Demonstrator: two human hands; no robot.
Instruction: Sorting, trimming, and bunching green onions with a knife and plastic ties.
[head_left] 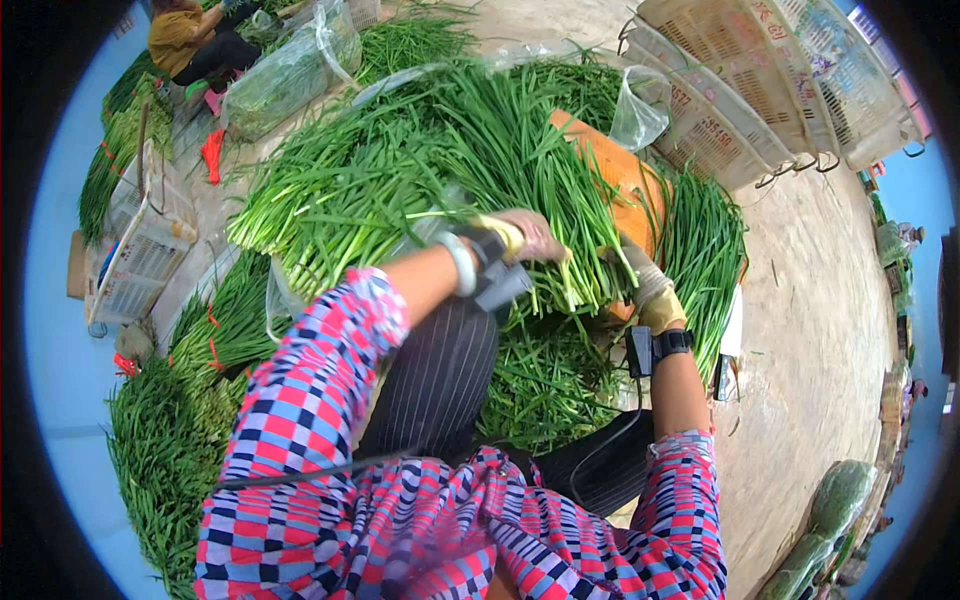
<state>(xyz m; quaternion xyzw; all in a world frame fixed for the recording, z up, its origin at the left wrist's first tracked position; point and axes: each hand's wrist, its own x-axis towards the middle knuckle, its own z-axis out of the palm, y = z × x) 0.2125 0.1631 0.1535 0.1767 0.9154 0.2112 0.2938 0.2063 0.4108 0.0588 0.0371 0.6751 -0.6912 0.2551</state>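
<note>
A broad heap of long green garlic chives (400, 150) lies in front of me, the pale stalk ends toward the left and toward me. My left hand (522, 236), in a yellowish glove and a little blurred, is closed at the pale ends of a few chives in the middle. To its right my right hand (645, 278), gloved too, is closed around the side of a bunch of garlic chives (575, 275). Part of its fingers is hidden by the leaves. An orange board (635, 190) leans under the chives just beyond the right hand.
White plastic crates (710, 110) stand at the far right. Tied chive bundles (215, 320) and another crate (150, 240) are at the left. Loose trimmings (545, 380) lie between my knees. A person (190, 40) sits at the far left beside a plastic-wrapped bundle (290, 85).
</note>
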